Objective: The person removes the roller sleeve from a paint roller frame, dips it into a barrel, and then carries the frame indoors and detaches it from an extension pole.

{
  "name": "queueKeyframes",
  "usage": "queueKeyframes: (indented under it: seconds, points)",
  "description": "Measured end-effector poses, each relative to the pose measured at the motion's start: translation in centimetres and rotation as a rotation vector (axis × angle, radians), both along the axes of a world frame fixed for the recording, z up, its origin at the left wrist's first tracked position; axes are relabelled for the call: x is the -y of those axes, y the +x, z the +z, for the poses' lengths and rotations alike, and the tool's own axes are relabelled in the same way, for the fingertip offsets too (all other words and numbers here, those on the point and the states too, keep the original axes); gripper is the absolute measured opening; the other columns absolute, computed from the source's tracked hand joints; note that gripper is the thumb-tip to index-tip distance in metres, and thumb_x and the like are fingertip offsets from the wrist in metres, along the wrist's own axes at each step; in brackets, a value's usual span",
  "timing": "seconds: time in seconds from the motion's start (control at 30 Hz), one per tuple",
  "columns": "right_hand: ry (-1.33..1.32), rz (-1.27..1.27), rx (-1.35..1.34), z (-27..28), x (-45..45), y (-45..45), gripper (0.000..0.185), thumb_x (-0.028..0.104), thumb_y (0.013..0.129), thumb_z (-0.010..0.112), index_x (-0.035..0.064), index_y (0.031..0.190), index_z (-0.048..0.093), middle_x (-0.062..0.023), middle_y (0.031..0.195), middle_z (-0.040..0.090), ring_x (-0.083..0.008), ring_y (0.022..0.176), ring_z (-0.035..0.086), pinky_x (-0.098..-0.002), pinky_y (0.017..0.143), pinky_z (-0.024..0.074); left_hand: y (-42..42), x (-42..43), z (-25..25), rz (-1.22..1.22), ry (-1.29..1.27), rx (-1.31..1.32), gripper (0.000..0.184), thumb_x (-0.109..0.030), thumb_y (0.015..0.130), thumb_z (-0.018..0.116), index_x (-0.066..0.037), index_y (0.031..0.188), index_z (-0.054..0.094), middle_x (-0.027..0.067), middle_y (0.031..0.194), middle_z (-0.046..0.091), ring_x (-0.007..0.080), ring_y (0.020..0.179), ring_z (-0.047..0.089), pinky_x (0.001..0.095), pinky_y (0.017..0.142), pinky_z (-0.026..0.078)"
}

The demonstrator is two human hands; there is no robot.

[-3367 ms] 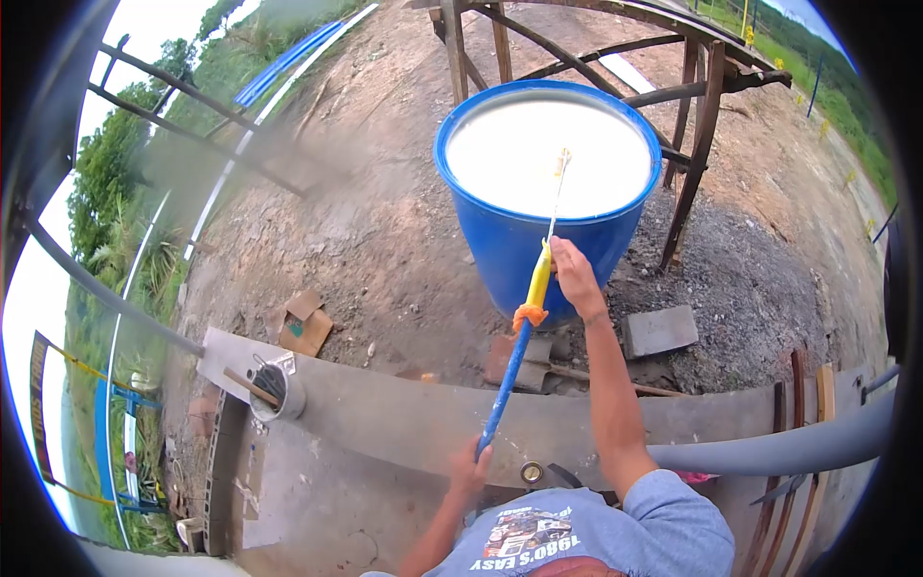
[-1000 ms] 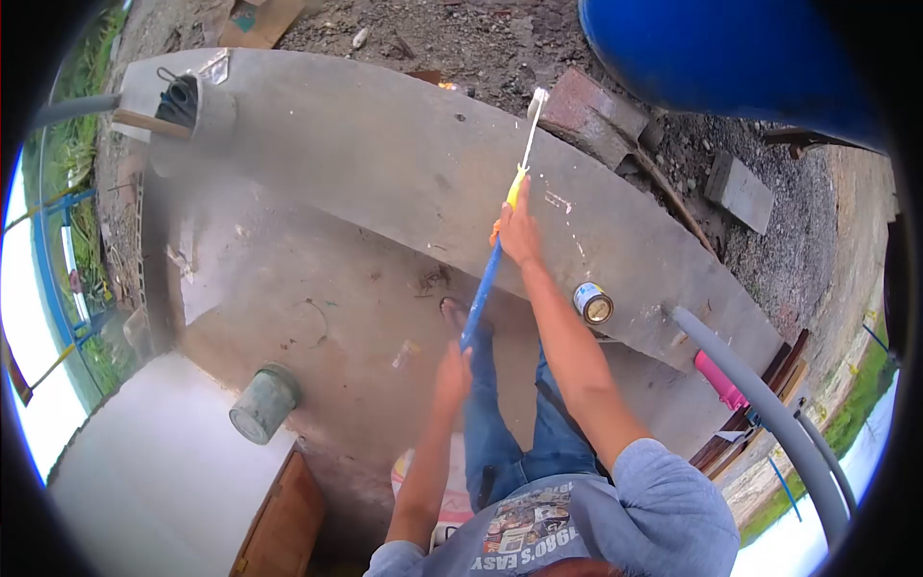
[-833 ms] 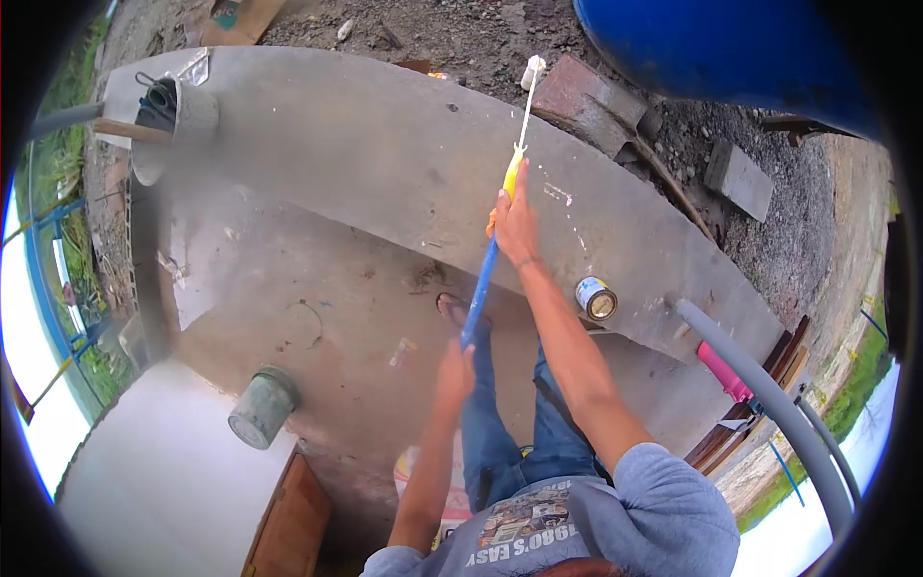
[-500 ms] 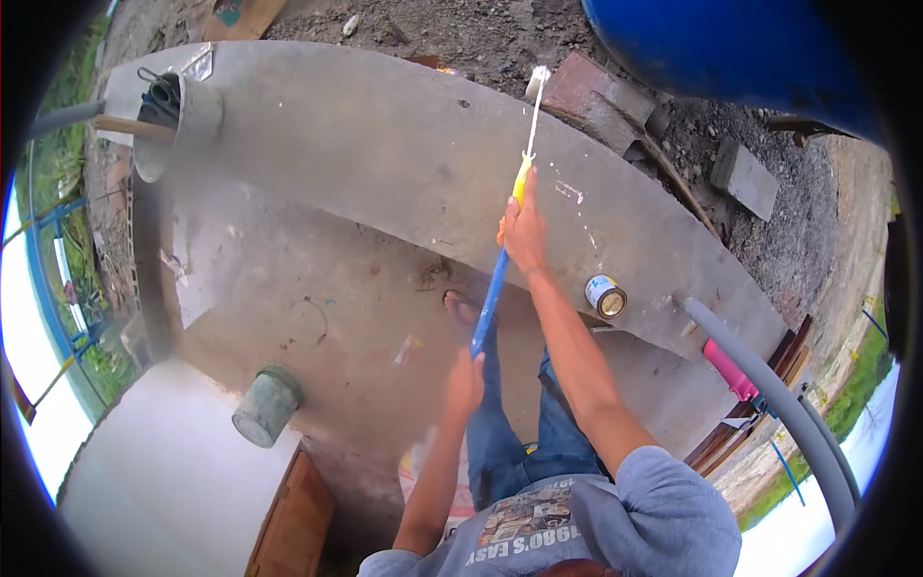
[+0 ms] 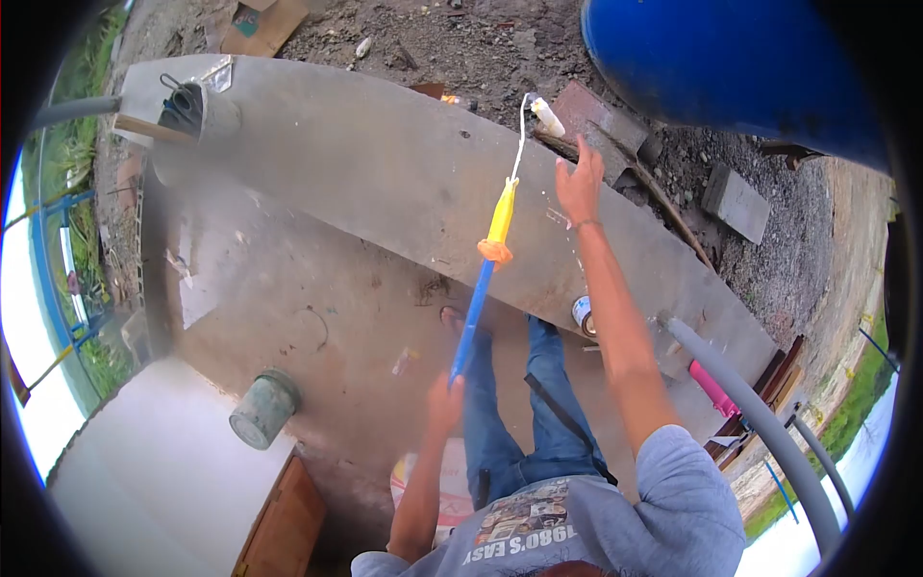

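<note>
The left hand point(image 5: 444, 406) wraps closed round the near end of a long blue pole point(image 5: 469, 332), which slants forward and rightward from that grip. The right hand point(image 5: 580, 188), open and empty, is nearer the white cylindrical paint roller point(image 5: 549, 117) beyond the pole's far end.

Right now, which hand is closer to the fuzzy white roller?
The right. The right hand is open, just beside the roller. The left hand is much farther away, holding the blue pole near the end by the body.
</note>
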State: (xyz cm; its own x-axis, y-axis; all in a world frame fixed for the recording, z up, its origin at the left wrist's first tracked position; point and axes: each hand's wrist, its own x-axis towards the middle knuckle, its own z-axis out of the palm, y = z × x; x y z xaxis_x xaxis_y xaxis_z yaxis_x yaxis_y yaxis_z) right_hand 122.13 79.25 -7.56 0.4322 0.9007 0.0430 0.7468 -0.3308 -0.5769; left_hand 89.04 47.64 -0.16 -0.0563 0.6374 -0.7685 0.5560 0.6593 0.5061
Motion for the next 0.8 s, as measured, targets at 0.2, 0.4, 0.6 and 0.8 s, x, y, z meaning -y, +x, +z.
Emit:
queueKeyframes:
  seconds: [0.2,0.4,0.6,0.8]
  points:
    - [0.112,0.374,-0.007,7.5,-8.4,4.6,0.062,0.029,0.083,0.069,0.0078,0.136,0.045,-0.0189,0.128,0.054,-0.0364,0.118,0.049,-0.0437,0.101,0.0373,-1.1,2.6,5.5,0.073,-0.115,0.055,0.040,-0.039,0.096,0.046,-0.002,0.085,0.056,0.0134,0.070,0.055,0.0252,0.062,0.054,0.0383,0.056,0.041]
    - [-0.052,0.456,-0.313,20.7,-10.4,5.7,0.037,0.036,0.093,0.056,0.0071,0.117,0.057,-0.0209,0.091,0.066,-0.0374,0.088,0.063,-0.0434,0.077,0.0465,-3.6,2.8,10.1,-0.081,0.119,-0.036,0.060,-0.054,0.099,0.031,-0.003,0.078,0.055,0.0055,0.067,0.055,0.0158,0.059,0.052,0.0318,0.056,0.042]
    - [-0.106,0.648,-0.562,40.1,-4.8,0.7,0.034,0.033,0.093,0.057,0.0068,0.114,0.059,-0.0197,0.092,0.066,-0.0361,0.085,0.063,-0.0411,0.075,0.0462,-3.2,-3.8,19.4,0.127,0.307,-0.180,0.064,-0.052,0.101,0.024,-0.001,0.101,0.063,0.0099,0.087,0.066,0.0201,0.088,0.061,0.0342,0.085,0.044]
    - [0.058,1.065,-0.681,47.3,1.7,-9.1,0.030,0.027,0.092,0.060,0.0047,0.112,0.060,-0.0193,0.094,0.065,-0.0372,0.086,0.061,-0.0410,0.075,0.0465,-2.9,-10.5,30.0,0.219,0.782,-0.129,0.059,-0.049,0.101,0.029,-0.004,0.132,0.049,0.0127,0.122,0.058,0.0216,0.112,0.056,0.0342,0.100,0.038]
